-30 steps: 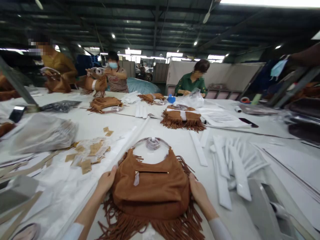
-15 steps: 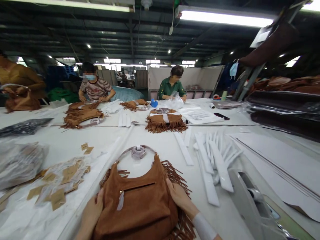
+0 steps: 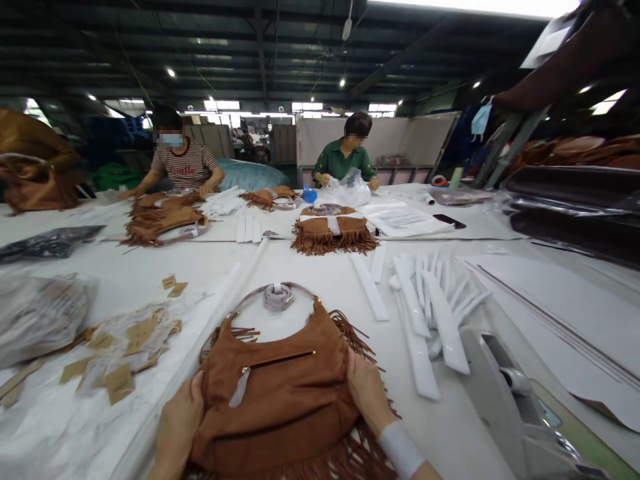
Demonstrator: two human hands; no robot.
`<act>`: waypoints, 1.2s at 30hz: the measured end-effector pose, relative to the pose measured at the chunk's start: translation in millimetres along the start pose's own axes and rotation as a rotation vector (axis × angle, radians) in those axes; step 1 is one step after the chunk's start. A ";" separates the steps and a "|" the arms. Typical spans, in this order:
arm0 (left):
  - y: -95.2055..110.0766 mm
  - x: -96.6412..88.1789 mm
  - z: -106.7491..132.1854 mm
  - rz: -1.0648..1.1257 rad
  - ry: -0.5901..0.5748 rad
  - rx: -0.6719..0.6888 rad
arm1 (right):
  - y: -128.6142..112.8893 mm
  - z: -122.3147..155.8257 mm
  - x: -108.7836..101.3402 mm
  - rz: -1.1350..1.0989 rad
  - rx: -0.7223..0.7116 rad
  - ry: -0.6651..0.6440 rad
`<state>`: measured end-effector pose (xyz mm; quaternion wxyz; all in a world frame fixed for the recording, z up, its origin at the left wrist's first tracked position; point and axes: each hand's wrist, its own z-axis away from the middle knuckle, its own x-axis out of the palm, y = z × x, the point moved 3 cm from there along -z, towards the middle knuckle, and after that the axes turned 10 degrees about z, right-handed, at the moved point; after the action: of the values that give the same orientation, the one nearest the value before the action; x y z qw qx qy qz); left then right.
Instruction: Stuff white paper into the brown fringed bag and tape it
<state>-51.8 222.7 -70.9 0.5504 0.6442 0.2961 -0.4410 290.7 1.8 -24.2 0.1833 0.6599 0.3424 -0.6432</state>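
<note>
A brown suede fringed bag (image 3: 280, 387) lies flat on the white table (image 3: 325, 280) right in front of me, its wrapped handle (image 3: 279, 295) pointing away. My left hand (image 3: 177, 420) grips the bag's left edge with curled fingers. My right hand (image 3: 367, 390) presses on its right edge by the fringe. A front zipper with a wrapped pull runs across the bag.
White paper strips (image 3: 430, 313) lie to the right, near a tape dispenser (image 3: 515, 393). Brown tags in clear wrap (image 3: 125, 343) sit left. More fringed bags (image 3: 333, 233) lie further back, where two people (image 3: 345, 160) work at the far edge. Dark trays (image 3: 575, 213) stand at right.
The view has shifted and the bag has moved closer to me and turned slightly. Both hands stay on the bag's sides.
</note>
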 end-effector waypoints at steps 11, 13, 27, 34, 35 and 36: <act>-2.2 -20.9 24.4 0.228 -0.015 -0.117 | -10.5 44.4 -16.3 -0.140 0.163 -0.200; -0.6 -18.3 29.3 0.218 0.004 -0.080 | -12.9 46.3 -14.5 -0.231 0.167 -0.203; 4.7 -12.4 36.6 0.070 0.122 -0.035 | -7.9 43.7 -0.9 -0.200 0.140 -0.142; 15.2 -20.7 36.6 -0.010 0.116 -0.044 | -14.1 37.8 -1.1 -0.052 0.110 -0.193; 16.7 -26.0 37.4 0.010 0.121 -0.024 | -13.0 39.8 -4.7 -0.030 0.098 -0.200; 18.9 -32.9 39.2 0.048 0.138 0.006 | -11.5 42.9 -9.9 -0.010 0.083 -0.186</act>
<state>-59.3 184.0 -33.2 0.5373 0.6815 0.3164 -0.3831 252.4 -21.5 -16.8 0.1837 0.6026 0.3001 -0.7162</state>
